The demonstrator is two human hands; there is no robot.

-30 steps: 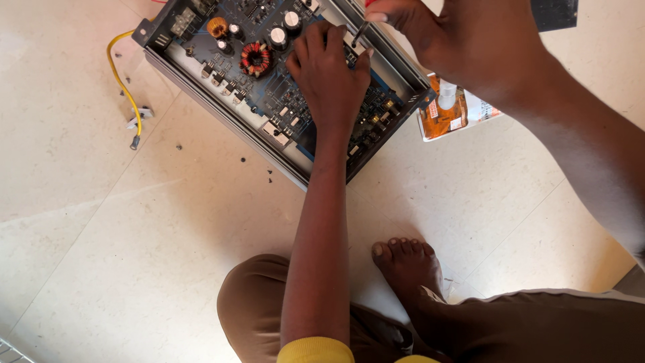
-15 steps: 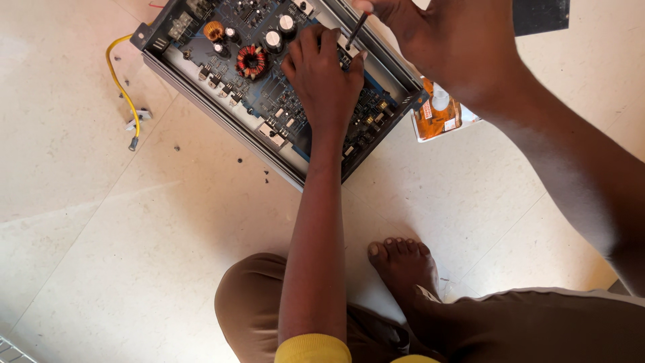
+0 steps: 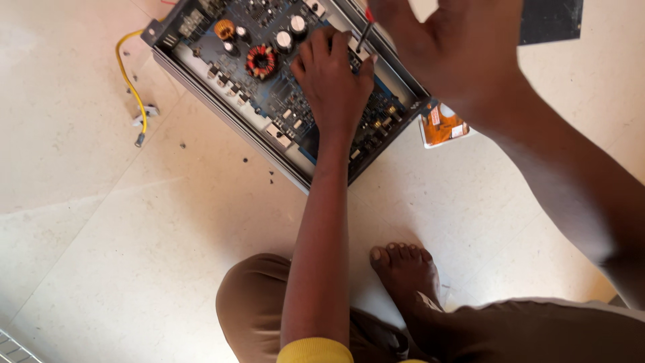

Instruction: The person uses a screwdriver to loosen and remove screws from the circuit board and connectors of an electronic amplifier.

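Slip risk: right hand [image 3: 457, 54] gripping thin red-handled screwdriver [image 3: 363, 33]; left hand [image 3: 334, 77] flat, fingers apart, on blue circuit board [image 3: 269, 94] — tip could gouge components.

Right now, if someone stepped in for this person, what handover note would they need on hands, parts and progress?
Left hand: palm down, pressing on the blue circuit board in the open metal chassis on the floor.
Right hand: holding a thin screwdriver, tip at the board's far edge beside the left fingers.
Nearby: loose screws and a yellow wire lie left of the chassis; an orange packet lies to its right.
Done: cover already off, board exposed.
Left: board not yet lifted out.
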